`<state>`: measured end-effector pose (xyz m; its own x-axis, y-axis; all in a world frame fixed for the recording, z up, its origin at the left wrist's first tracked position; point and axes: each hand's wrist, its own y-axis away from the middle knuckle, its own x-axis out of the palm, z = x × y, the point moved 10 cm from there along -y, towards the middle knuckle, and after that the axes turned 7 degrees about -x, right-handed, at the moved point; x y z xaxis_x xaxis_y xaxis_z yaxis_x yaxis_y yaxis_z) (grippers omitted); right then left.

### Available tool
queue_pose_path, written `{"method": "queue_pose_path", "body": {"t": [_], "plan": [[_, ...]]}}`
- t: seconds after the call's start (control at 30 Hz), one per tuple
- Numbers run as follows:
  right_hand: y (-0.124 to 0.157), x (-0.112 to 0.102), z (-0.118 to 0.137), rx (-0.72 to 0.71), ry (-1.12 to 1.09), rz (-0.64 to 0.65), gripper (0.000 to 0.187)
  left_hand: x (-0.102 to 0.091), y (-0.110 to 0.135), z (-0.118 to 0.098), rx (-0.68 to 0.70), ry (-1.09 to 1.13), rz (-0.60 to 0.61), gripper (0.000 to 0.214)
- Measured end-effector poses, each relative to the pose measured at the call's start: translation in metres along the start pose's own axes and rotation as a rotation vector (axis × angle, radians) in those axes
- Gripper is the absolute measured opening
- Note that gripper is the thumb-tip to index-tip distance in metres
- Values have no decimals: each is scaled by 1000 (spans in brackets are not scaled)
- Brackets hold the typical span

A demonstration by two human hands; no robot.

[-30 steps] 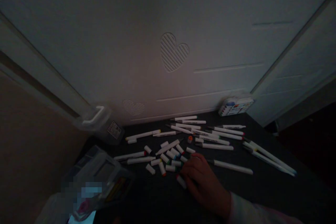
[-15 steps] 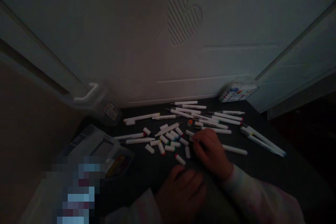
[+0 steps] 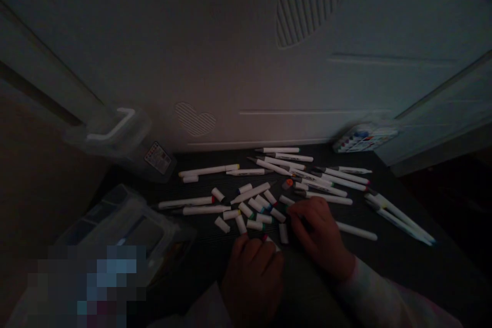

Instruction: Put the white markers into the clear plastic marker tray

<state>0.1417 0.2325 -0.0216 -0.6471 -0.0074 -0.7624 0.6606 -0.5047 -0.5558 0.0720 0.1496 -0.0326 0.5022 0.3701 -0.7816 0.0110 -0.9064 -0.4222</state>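
My left hand (image 3: 253, 277) is low in the middle, fingers curled down at the near edge of the loose white marker caps. Its fingertips cover the end of one cap (image 3: 241, 224) and part of a pink-ended cap (image 3: 272, 242); whatever lies under the fingers is hidden. My right hand (image 3: 318, 238) is closed in a pinch at the right side of the caps, close to a white cap (image 3: 286, 200). What the pinch holds is too dark to make out. A white marker (image 3: 357, 230) lies partly behind this hand.
Several uncapped brush markers (image 3: 269, 165) lie scattered across the dark table (image 3: 207, 261). At left stand a clear handled box (image 3: 134, 156) and a clear lidded case (image 3: 154, 225). A pack of markers (image 3: 365, 136) leans against the white panel (image 3: 230, 36) behind.
My left hand has moved up and left to the caps, its fingertips now over two of them. My right hand keeps its pinch beside the caps. The whole view has shifted slightly.
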Motion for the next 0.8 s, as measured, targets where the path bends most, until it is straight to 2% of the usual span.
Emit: {"method": "queue_pose_path", "body": {"t": [0.1, 0.33, 0.6, 0.7, 0.8], "plan": [[0, -6, -8, 32, 80, -22, 14, 1, 0, 6, -30, 39, -11, 18], [-1, -21, -25, 99, 263, -129, 7, 7, 0, 10, -64, 101, 62, 14], [-5, -35, -47, 263, 323, -247, 8, -1, -2, 24, -117, 187, -92, 17], [-2, -39, -58, 332, 292, -265, 9, 4, -1, 30, -64, 156, -93, 19], [-3, -42, -57, 312, 310, -277, 10, 5, 2, 30, 74, 5, -102, 19]]}}
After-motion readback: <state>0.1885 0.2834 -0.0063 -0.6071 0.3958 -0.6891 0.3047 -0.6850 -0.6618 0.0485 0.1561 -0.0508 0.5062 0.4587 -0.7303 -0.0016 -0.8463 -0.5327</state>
